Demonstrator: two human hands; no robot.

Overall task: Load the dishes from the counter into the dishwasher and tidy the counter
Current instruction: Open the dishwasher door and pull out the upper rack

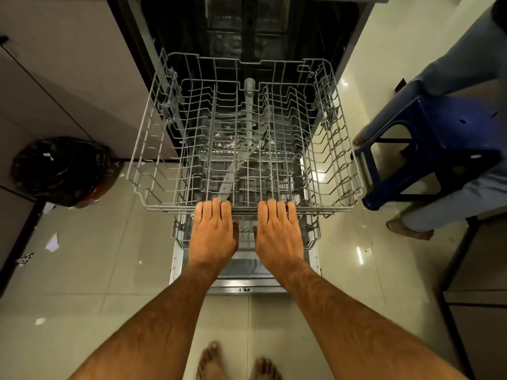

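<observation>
At the left edge of the frame, a bin lined with a black bag [59, 171] stands on the tiled floor [109, 256], with scraps of paper [52, 242] scattered below it. In the centre, the dishwasher [247, 28] stands open, its door [244, 286] lowered flat. The upper rack [244, 138], of grey wire, is drawn out over the door and holds no dishes; a lower rack [312, 229] shows just beneath its front edge. The left hand [214, 229] lies palm down on the front rail of the upper rack, its grip closed over the rail, fingers curled across the wire. Just beside it, the right hand [278, 229] holds the same rail in the same manner. At lower centre, two bare feet [238, 363] rest on the floor. At the right edge, a blue plastic stool [439, 144] stands beside the legs of a second person [452, 204].
</observation>
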